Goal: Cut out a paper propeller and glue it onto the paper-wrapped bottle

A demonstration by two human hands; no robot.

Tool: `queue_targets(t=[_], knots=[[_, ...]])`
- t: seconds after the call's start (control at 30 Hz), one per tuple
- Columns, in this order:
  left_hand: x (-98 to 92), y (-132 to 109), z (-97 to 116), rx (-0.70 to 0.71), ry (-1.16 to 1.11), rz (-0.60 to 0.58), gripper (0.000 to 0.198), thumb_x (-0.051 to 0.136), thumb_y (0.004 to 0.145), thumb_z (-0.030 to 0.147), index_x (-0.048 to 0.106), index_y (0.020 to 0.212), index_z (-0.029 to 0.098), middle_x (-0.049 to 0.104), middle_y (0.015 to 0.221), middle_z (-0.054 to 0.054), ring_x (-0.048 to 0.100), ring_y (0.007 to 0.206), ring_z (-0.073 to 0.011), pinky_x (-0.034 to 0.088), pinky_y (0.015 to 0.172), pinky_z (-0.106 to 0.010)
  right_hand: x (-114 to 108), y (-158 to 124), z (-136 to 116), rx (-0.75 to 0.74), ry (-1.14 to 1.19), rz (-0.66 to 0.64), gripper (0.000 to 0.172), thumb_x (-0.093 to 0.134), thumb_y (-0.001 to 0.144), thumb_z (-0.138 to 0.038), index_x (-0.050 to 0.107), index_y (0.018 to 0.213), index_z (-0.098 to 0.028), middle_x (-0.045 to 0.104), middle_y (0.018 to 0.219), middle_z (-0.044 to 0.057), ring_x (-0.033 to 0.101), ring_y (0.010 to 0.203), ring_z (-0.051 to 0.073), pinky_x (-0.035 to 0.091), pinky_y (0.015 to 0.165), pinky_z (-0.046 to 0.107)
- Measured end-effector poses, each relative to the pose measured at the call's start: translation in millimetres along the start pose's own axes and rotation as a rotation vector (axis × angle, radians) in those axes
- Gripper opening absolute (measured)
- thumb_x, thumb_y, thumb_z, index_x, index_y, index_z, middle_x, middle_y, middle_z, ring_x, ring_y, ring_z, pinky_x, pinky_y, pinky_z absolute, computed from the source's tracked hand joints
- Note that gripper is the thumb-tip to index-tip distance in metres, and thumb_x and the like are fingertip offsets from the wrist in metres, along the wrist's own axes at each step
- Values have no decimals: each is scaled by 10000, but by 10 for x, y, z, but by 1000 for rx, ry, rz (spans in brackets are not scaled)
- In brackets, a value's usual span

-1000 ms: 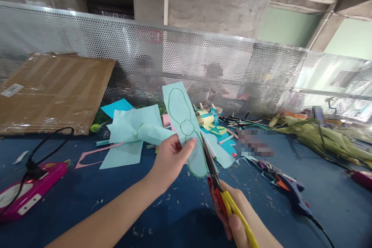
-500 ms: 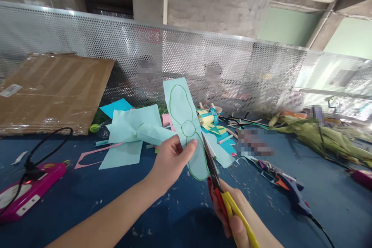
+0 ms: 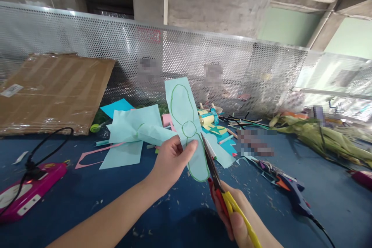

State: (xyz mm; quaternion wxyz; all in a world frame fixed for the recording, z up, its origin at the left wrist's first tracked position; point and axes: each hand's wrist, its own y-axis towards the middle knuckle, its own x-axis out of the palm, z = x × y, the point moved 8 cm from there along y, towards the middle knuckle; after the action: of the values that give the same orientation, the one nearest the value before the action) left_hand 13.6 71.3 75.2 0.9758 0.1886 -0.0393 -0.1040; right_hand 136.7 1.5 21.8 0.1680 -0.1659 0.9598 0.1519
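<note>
My left hand [image 3: 171, 161] pinches a light blue paper [image 3: 186, 122] held up above the table, thumb on its front. A green propeller outline with a small centre circle is drawn on the paper. My right hand [image 3: 236, 217] grips red-and-yellow scissors [image 3: 216, 180]; their dark blades lie along the right edge of the lower blade of the drawn shape. A crumpled part of the same blue paper [image 3: 133, 130] trails to the left over the table.
The blue table [image 3: 87, 193] is strewn with paper scraps. A pink power strip [image 3: 27, 190] with a black cable lies at the left, cardboard [image 3: 49, 89] leans on a perforated metal screen [image 3: 232, 69], a glue gun [image 3: 290, 192] and corn husks [image 3: 319, 137] lie at the right.
The paper has tilted slightly and risen a little in my left hand. The scissors have crept a bit up along the outline's lower right edge.
</note>
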Motion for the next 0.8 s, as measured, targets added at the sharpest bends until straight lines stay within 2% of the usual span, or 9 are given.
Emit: queue_targets(t=[0.2,0.33,0.47,0.8], knots=[[-9,-3,-14,-1,22,4,245,561,799,387,543,694,166,414,585,35,336,525,-90,293,462,-199,24,13,25,40,53,-23,669,244,700,-866,393,730,-214,337,425,-91,243,323,60,186,344,236],[-26,5,-8,-7,76,17,249,561,796,392,544,686,169,342,558,49,287,507,-86,257,450,-202,35,14,24,39,65,-21,659,238,702,-865,369,716,-219,340,414,-90,235,315,56,177,335,236],[-34,8,-16,-11,57,20,244,555,795,403,560,722,170,381,576,41,312,521,-93,274,476,-214,40,7,37,58,69,-23,664,223,682,-881,333,703,-226,346,433,-84,235,318,53,165,321,232],[-98,11,-73,-57,71,67,340,526,817,443,422,609,194,289,510,64,298,473,-93,256,466,-229,48,21,103,82,49,-18,678,226,654,-899,316,673,-227,331,420,-82,234,330,53,173,318,224]])
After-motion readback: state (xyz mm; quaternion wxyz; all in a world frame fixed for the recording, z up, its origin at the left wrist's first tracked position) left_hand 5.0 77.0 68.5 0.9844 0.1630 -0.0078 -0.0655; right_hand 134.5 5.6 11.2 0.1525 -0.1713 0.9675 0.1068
